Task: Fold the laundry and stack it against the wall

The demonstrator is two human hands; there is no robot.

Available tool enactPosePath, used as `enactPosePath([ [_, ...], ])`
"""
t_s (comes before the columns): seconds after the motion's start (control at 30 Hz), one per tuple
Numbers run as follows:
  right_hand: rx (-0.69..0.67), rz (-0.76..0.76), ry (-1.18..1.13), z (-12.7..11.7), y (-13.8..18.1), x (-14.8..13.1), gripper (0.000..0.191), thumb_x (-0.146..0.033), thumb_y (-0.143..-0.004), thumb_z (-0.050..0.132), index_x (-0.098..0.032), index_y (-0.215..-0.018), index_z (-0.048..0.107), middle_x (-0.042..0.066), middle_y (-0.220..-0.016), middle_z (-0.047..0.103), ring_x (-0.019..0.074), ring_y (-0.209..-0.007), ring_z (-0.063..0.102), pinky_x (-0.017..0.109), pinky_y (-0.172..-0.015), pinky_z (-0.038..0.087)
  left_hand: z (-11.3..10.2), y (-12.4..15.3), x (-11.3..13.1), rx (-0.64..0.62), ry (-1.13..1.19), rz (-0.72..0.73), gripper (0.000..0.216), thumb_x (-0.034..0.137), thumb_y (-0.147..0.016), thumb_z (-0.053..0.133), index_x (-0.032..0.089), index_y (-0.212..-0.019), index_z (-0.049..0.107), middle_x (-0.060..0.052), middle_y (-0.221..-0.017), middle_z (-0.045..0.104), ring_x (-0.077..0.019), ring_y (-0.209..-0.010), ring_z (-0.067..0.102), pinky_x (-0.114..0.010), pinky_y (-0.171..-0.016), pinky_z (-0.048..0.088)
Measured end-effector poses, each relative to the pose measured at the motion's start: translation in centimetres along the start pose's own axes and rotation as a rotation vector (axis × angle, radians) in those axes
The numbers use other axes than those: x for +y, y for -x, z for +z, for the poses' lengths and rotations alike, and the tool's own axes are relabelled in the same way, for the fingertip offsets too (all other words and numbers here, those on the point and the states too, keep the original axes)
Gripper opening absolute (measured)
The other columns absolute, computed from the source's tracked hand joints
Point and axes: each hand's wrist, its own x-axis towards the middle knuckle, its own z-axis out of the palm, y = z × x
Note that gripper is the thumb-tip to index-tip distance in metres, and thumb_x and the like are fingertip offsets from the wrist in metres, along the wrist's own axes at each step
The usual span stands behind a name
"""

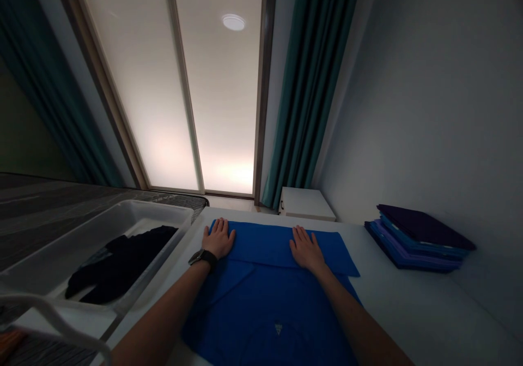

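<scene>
A blue shirt (pixel 269 295) lies spread on the white table, its far end folded over into a flat band and its collar with a small pale label toward me. My left hand (pixel 218 239), with a dark watch (pixel 203 256) on the wrist, rests flat on the left end of the folded band, fingers spread. On the right part of the same band my right hand (pixel 306 247) lies flat, fingers pointing away from me. Neither hand grips the cloth. My forearms cover parts of the shirt's sides.
To the right, a stack of folded clothes (pixel 420 241) in purple and blue sits by the wall. At the left, a clear plastic bin (pixel 151 211) holds dark clothes (pixel 122 262). Beyond the white table (pixel 392 300) stand a white cabinet (pixel 306 202) and teal curtains (pixel 310 83).
</scene>
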Motion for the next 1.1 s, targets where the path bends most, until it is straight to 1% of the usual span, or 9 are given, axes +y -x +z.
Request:
enactPosePath([
  [0.13,0.001,0.057,-0.006,0.3,-0.1,0.7,0.069,-0.048,-0.095,0.008,-0.010,-0.153,0.012,0.006,-0.160,0.007,0.0196,-0.147,0.002,0.046,-0.117,0.001,-0.1,0.0,0.3,0.024,-0.047,-0.011,0.066,0.047,-0.095,0.020,0.008,-0.147,0.032,-0.018,-0.155,0.026,-0.0312,-0.144,0.020,-0.062,-0.112,0.011],
  [0.23,-0.008,0.077,-0.019,0.1,-0.1,0.9,0.071,-0.050,-0.095,0.007,-0.008,-0.152,0.011,0.007,-0.160,0.006,0.0204,-0.146,0.002,0.045,-0.117,0.002,-0.3,-0.2,0.6,0.038,-0.068,0.017,0.067,0.049,-0.095,0.022,0.007,-0.145,0.036,-0.020,-0.152,0.031,-0.0335,-0.142,0.024,-0.063,-0.112,0.010],
  [0.3,-0.028,0.077,-0.027,-0.2,-0.2,1.0,0.071,-0.050,-0.095,0.008,-0.008,-0.152,0.010,0.007,-0.160,0.007,0.0207,-0.147,0.002,0.045,-0.117,0.002,-0.5,-0.3,1.0,0.049,-0.052,0.112,0.063,0.046,-0.095,0.023,0.009,-0.145,0.035,-0.017,-0.153,0.030,-0.0303,-0.143,0.024,-0.057,-0.114,0.012],
  [0.47,-0.014,-0.014,-0.017,-1.0,-0.3,1.0,0.066,-0.046,-0.096,0.011,-0.012,-0.153,0.012,0.004,-0.160,0.009,0.0178,-0.146,0.003,0.043,-0.118,0.000,-0.3,-0.7,4.0,0.055,0.048,0.500,0.057,0.042,-0.097,0.025,0.020,-0.149,0.029,-0.005,-0.156,0.027,-0.0189,-0.145,0.020,-0.042,-0.118,0.014],
  [0.57,-0.014,-0.030,-0.011,-1.0,-0.2,1.1,0.066,-0.047,-0.096,0.011,-0.013,-0.153,0.013,0.003,-0.160,0.010,0.0171,-0.146,0.004,0.044,-0.118,0.000,0.2,-0.9,5.9,0.009,0.072,0.565,0.058,0.045,-0.098,0.023,0.020,-0.150,0.028,-0.005,-0.156,0.027,-0.0182,-0.145,0.021,-0.040,-0.118,0.016],
  [0.67,-0.020,-0.006,-0.012,-0.6,-0.2,1.6,0.067,-0.048,-0.096,0.010,-0.012,-0.153,0.013,0.004,-0.159,0.010,0.0174,-0.146,0.004,0.044,-0.118,0.001,0.8,-1.3,6.4,-0.036,0.082,0.486,0.058,0.048,-0.098,0.020,0.022,-0.149,0.029,-0.004,-0.156,0.027,-0.0183,-0.145,0.021,-0.042,-0.118,0.016],
  [0.73,-0.011,0.006,-0.004,-0.3,-0.3,2.1,0.067,-0.047,-0.096,0.011,-0.011,-0.152,0.013,0.004,-0.159,0.010,0.0173,-0.146,0.004,0.044,-0.118,0.000,1.1,-1.7,5.6,-0.033,0.087,0.418,0.058,0.048,-0.098,0.019,0.023,-0.149,0.029,-0.003,-0.156,0.027,-0.0186,-0.145,0.021,-0.043,-0.118,0.014],
  [0.97,0.011,0.088,0.009,0.1,-0.2,4.1,0.064,-0.043,-0.097,0.013,-0.011,-0.152,0.014,0.003,-0.159,0.011,0.0173,-0.146,0.006,0.043,-0.118,0.001,1.2,-2.4,-0.6,-0.003,0.057,0.214,0.060,0.044,-0.097,0.021,0.013,-0.148,0.032,-0.009,-0.155,0.029,-0.0224,-0.145,0.021,-0.046,-0.117,0.014],
  [1.1,0.022,0.112,0.014,-0.2,0.3,4.9,0.063,-0.040,-0.097,0.013,-0.009,-0.152,0.015,0.005,-0.159,0.012,0.0185,-0.146,0.007,0.043,-0.118,0.002,1.3,-2.5,-2.7,0.013,0.066,0.099,0.058,0.040,-0.097,0.023,0.012,-0.147,0.031,-0.010,-0.156,0.026,-0.0247,-0.145,0.018,-0.052,-0.115,0.015],
])
